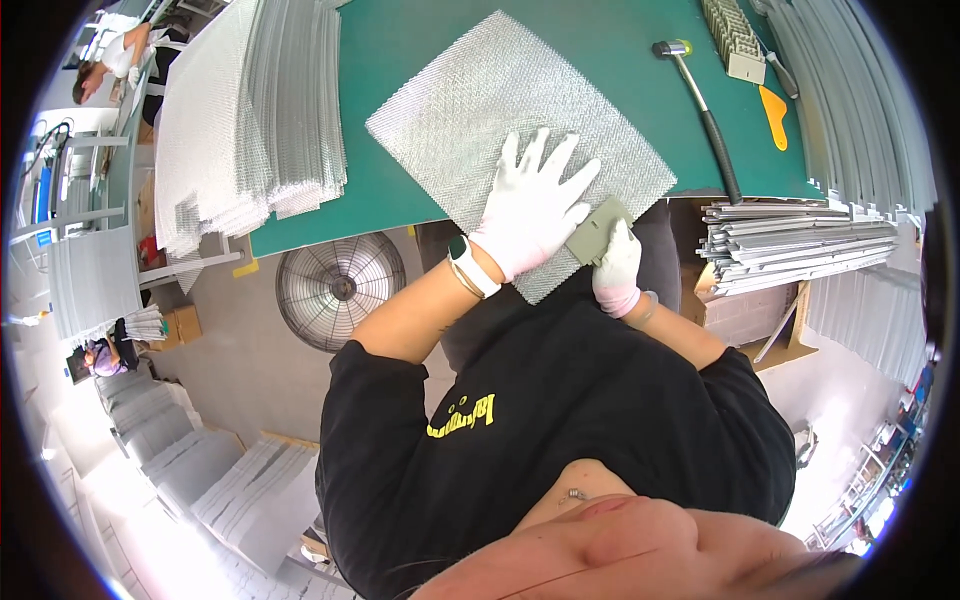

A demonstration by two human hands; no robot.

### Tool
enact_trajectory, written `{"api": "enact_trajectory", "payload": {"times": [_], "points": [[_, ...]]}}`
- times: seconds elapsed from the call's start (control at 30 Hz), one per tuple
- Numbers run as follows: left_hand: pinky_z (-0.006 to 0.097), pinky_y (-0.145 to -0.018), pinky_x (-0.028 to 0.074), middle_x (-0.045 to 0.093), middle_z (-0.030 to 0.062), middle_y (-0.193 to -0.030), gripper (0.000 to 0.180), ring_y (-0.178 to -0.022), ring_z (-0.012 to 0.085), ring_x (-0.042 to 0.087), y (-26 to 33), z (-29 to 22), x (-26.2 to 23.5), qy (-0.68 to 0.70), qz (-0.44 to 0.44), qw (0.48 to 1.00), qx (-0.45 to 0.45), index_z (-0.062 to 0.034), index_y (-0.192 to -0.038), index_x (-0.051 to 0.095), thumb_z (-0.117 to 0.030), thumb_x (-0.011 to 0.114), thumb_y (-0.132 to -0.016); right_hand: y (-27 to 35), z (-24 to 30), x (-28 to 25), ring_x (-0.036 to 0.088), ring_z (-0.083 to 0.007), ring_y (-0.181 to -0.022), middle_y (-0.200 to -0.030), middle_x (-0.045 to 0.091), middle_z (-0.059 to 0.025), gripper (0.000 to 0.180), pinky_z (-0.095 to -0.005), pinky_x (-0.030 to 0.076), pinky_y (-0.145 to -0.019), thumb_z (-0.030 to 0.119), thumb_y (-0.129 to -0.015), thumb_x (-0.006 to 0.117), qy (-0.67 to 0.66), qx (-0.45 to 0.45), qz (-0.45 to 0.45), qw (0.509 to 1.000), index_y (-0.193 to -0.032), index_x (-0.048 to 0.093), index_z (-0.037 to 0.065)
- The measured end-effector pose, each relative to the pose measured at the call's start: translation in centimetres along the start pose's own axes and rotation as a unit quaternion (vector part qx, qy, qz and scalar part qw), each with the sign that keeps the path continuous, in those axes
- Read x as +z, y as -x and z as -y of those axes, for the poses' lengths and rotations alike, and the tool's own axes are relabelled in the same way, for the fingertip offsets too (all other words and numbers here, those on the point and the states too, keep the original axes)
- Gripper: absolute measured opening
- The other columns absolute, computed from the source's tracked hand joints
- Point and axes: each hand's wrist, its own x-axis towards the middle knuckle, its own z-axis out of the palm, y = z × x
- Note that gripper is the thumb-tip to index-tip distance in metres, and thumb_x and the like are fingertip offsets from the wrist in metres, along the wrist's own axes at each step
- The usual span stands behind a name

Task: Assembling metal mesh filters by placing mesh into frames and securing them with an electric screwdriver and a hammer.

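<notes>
A silver metal mesh sheet (480, 110) lies turned like a diamond on the green tabletop, its near corner reaching past the table's front edge. My left hand (535, 205), in a white glove, rests flat on the mesh with its fingers spread. In my gloved right hand (617, 268) is a flat grey-green rectangular block (598, 232), gripped at its near right side. The block lies against the mesh sheet's lower right edge, just right of my left hand. Whether it covers or clasps that edge I cannot tell.
Stacked mesh sheets (210, 130) stand at the table's left. To the right are a mallet (705, 115), a yellow scraper-like piece (773, 118), a row of beige blocks (735, 40) and long metal strips (850, 100). More metal strips (790, 245) sit below. A round fan (342, 290) stands on the floor.
</notes>
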Motion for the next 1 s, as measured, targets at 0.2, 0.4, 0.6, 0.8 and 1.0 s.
{"api": "enact_trajectory", "payload": {"times": [0.2, 0.4, 0.6, 0.8, 1.0], "points": [[0.061, -0.116, 0.021, 0.043, 0.0170, -0.150, 0.054, -0.141, 0.0423, 0.036, 0.1, -0.2, 0.2, -0.008, -0.001, 1.000, 0.000, -0.0192, -0.144, 0.051, -0.037, 0.057, -0.094, -1.0, 1.4, -0.6, 0.059, -0.0092, -0.084, -0.095, 0.064, -0.0030, 0.028, -0.0274, 0.050, -0.075, 0.025, -0.105, 0.050, -0.015, 0.037, 0.026, 0.999, -0.107, 0.063, 0.000], [0.062, -0.116, 0.019, 0.042, 0.0180, -0.151, 0.056, -0.141, 0.0443, 0.034, 0.9, -1.3, 0.0, 0.013, 0.018, 1.000, -0.003, -0.0190, -0.145, 0.050, -0.037, 0.058, -0.092, 0.1, 3.7, 0.1, 0.060, -0.0086, -0.087, -0.099, 0.064, -0.0004, 0.018, -0.0265, 0.051, -0.079, 0.016, -0.099, 0.063, -0.120, 0.103, -0.001, 0.987, -0.111, 0.062, 0.003], [0.064, -0.116, 0.019, 0.040, 0.0179, -0.151, 0.056, -0.142, 0.0446, 0.032, 1.0, -1.7, 0.2, 0.020, 0.024, 1.000, -0.002, -0.0194, -0.145, 0.049, -0.034, 0.059, -0.092, 0.3, 3.2, 0.0, 0.061, -0.0091, -0.088, -0.101, 0.064, -0.0014, 0.019, -0.0267, 0.053, -0.078, 0.012, -0.098, 0.063, -0.065, 0.070, -0.034, 0.995, -0.114, 0.060, 0.002], [0.065, -0.115, 0.019, 0.039, 0.0173, -0.151, 0.056, -0.142, 0.0445, 0.032, 0.9, -1.7, 0.0, 0.014, 0.036, 0.999, -0.004, -0.0200, -0.145, 0.048, -0.034, 0.059, -0.092, -0.2, 2.0, -0.7, 0.061, -0.0088, -0.086, -0.098, 0.064, -0.0013, 0.018, -0.0257, 0.052, -0.075, 0.014, -0.099, 0.062, -0.093, 0.077, -0.012, 0.993, -0.112, 0.061, 0.002], [0.065, -0.115, 0.019, 0.039, 0.0169, -0.151, 0.056, -0.142, 0.0442, 0.031, 0.6, -1.7, 0.1, 0.006, 0.035, 0.999, -0.005, -0.0204, -0.145, 0.049, -0.035, 0.058, -0.092, -1.4, 0.9, -0.7, 0.062, -0.0090, -0.084, -0.097, 0.064, -0.0010, 0.021, -0.0273, 0.053, -0.074, 0.025, -0.102, 0.058, -0.198, 0.138, -0.009, 0.970, -0.110, 0.064, 0.006]]}}
